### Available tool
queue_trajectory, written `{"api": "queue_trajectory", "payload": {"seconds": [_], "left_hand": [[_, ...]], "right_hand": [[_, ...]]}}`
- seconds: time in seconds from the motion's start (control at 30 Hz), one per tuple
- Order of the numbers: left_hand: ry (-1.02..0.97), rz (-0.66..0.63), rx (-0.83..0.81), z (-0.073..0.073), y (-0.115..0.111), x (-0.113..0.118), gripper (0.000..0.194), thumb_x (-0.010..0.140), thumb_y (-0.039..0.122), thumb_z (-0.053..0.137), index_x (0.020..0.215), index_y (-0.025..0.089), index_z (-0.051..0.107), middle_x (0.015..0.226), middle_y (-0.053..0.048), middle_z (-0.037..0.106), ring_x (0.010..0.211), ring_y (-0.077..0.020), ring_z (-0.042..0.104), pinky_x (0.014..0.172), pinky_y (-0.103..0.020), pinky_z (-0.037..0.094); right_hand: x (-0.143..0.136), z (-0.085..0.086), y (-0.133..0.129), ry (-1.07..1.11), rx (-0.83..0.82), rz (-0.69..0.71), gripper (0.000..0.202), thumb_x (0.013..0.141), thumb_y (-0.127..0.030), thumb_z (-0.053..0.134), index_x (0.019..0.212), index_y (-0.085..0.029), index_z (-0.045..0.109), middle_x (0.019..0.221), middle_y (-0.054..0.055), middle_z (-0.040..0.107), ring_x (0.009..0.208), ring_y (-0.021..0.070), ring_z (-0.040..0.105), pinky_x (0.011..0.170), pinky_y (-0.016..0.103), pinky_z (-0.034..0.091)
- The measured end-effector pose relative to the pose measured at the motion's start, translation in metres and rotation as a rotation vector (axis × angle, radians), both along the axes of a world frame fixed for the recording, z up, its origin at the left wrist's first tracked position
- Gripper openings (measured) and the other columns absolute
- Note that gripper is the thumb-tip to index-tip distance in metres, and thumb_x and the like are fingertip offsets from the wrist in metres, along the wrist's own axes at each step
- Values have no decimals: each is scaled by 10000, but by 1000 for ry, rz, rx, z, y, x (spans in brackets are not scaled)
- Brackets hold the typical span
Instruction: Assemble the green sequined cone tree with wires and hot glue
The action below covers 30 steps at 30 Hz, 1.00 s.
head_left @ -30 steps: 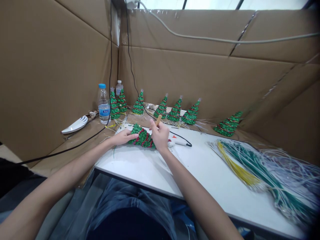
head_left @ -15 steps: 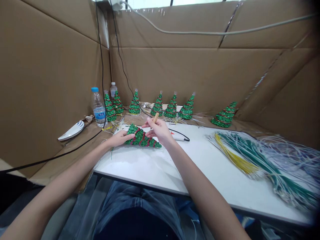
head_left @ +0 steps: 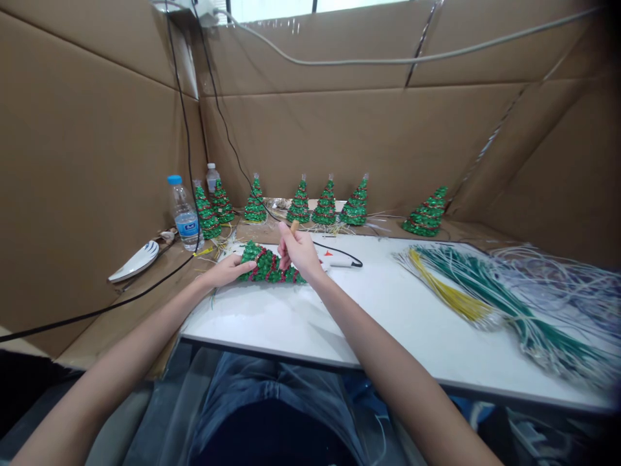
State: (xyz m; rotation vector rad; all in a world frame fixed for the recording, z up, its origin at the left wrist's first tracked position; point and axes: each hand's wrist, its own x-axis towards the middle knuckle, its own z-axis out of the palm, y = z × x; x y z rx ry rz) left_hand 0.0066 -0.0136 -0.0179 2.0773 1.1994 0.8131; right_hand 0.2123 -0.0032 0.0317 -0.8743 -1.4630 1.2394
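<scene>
A small green Christmas tree with red garland lies on its side on the white tabletop. Its wide base is gripped by my left hand, thumb on top. My right hand is closed round a tool with a light wooden handle, which sticks up above the fist. The tool's working end is hidden behind the fingers, at the tree's upper half. Part of the narrow tip is covered by my right hand. Beside it lies a white stick-like thing with a black cord.
Several finished-looking trees stand along the cardboard wall. Bottles and a white curved object are at left. Bundles of green wires and yellow wires lie on the right. A black cable crosses the left side.
My right hand has turned and closed further round the tool, its wooden handle now showing less. My left hand keeps its hold on the tree. The view has shifted slightly.
</scene>
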Motion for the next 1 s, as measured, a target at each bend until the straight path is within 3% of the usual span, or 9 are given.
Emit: {"api": "queue_trajectory", "payload": {"seconds": [0.47,0.67,1.0], "left_hand": [[28,-20,41,1,0,-1,497,851,582,439,689,131,569,593,13,486,622,-121,428,571,-223,383],[56,-8,56,2,-1,0,501,852,569,428,572,155,469,522,36,359,533,-88,298,483,-214,266],[28,-78,67,10,-7,4,502,886,526,396,633,127,565,617,4,543,596,-106,436,590,-217,382]], "right_hand": [[-1,-6,1,-2,54,-98,579,792,-679,481,495,-182,462,357,-31,454,287,114,513,269,176,361],[-1,-6,1,-14,69,-91,579,796,-681,471,502,-181,476,360,-20,472,285,118,511,269,184,361],[-1,-8,2,-3,38,-60,583,795,-682,477,517,-170,478,408,-20,499,285,106,514,263,176,348]]}}
